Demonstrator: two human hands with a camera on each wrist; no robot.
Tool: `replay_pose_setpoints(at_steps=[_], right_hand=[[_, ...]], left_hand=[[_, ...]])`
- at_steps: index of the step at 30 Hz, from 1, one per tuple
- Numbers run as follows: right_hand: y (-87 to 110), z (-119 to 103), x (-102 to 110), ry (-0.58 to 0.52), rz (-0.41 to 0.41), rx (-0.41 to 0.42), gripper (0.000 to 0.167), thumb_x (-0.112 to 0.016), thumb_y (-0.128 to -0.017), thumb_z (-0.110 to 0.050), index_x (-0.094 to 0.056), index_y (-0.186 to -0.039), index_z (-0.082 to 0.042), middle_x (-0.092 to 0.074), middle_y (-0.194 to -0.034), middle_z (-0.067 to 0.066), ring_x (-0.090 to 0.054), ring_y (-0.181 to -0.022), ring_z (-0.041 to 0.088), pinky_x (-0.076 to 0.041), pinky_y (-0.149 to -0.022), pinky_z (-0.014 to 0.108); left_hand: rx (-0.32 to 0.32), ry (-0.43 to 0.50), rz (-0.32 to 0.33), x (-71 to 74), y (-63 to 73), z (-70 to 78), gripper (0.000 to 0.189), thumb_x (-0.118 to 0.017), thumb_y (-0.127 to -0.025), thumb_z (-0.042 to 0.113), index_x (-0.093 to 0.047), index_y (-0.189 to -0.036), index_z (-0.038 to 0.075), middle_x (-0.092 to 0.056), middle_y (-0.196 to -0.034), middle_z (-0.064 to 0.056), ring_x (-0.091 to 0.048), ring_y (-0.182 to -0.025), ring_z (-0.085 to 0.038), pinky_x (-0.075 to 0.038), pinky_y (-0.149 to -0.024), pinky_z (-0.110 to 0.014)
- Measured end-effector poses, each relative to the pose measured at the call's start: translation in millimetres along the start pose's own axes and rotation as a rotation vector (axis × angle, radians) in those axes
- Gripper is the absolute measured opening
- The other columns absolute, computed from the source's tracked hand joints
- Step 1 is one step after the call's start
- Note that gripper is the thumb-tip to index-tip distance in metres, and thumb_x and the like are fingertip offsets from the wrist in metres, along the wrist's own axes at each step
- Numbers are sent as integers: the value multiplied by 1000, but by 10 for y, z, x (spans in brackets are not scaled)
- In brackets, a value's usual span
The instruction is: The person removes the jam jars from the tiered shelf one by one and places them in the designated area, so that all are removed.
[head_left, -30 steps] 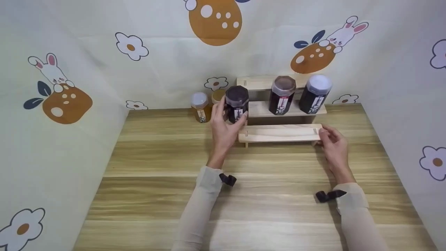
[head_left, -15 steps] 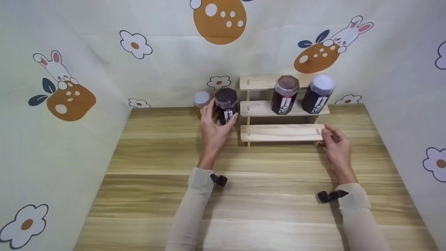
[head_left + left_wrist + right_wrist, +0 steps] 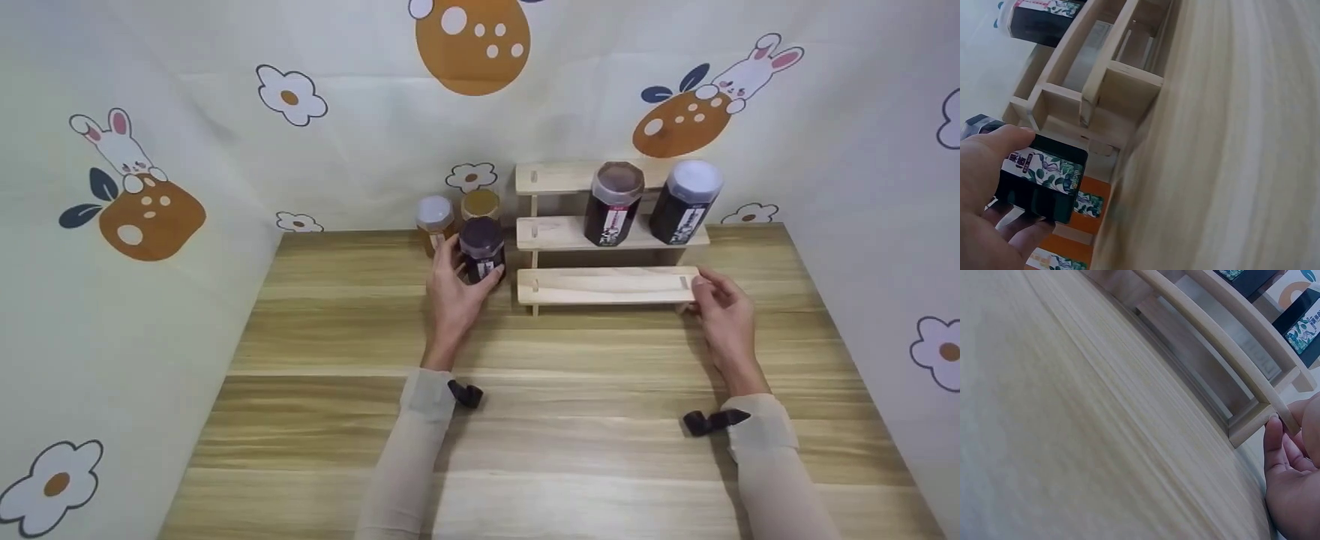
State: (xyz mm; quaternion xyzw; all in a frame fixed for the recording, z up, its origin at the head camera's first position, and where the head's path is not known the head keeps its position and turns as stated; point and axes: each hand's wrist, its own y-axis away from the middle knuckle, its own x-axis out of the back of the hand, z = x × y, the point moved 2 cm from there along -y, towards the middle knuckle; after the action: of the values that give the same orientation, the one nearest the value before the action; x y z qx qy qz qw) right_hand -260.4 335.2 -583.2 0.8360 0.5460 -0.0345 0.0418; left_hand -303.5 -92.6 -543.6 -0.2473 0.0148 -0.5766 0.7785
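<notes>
My left hand (image 3: 452, 307) grips a dark jar (image 3: 482, 241) with a dark lid and a floral label, left of the three-tier wooden rack (image 3: 607, 285). In the left wrist view the thumb lies across the dark jar (image 3: 1044, 171) and the fingers curl under it. Just behind it are two amber jars, one with a white lid (image 3: 435, 212) and one with a yellow lid (image 3: 480, 202). Over at the rack's lowest board, my right hand (image 3: 727, 322) pinches the right end; the right wrist view shows its fingertips at the board's edge (image 3: 1283, 410).
On the middle tier stand two dark jars, one with a brownish lid (image 3: 615, 202) and one with a white lid (image 3: 686, 201). Patterned cloth (image 3: 360, 150) encloses the wood-grain table (image 3: 570, 420) at the back and sides.
My left hand has carried the dark jar left from beside the rack, then toward me and lower. The yellow-lidded jar behind shows again. My right hand keeps its place on the rack.
</notes>
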Motion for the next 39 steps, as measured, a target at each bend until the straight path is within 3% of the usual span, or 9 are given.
replay_pose_setpoints(at_steps=[9, 17, 32, 39], right_hand=[[2, -9, 4, 2, -4, -13, 44, -73, -104, -14, -64, -143, 4, -73, -95, 0, -71, -71, 11, -62, -64, 19], [7, -13, 7, -9, -7, -26, 45, -73, -104, -14, -63, -144, 4, -74, -98, 1, -72, -73, 12, -64, -66, 20], [-21, 4, -5, -3, 14, -30, 43, -72, -104, -13, -65, -143, 4, -73, -99, -2, -70, -77, 6, -63, -69, 18], [-14, 12, -2, 17, 2, -31, 44, -72, -104, -15, -64, -143, 3, -74, -98, -3, -71, -77, 6, -63, -69, 18]], left_hand=[[33, -66, -47, -30, 19, -158, 83, -99, -77, 19, -56, -146, 1, -65, -142, -22, -70, -128, -38, -60, -111, -41], [96, -98, -89, -56, -12, -208, 85, -98, -80, 21, -52, -150, 8, -63, -147, -18, -68, -132, -36, -56, -116, -44], [79, -68, -145, -38, -77, -246, 83, -98, -80, 19, -49, -147, 8, -63, -147, -19, -67, -133, -36, -54, -118, -44], [72, -108, -155, -21, -51, -255, 85, -97, -81, 22, -49, -149, 9, -63, -148, -18, -65, -136, -34, -52, -120, -44]])
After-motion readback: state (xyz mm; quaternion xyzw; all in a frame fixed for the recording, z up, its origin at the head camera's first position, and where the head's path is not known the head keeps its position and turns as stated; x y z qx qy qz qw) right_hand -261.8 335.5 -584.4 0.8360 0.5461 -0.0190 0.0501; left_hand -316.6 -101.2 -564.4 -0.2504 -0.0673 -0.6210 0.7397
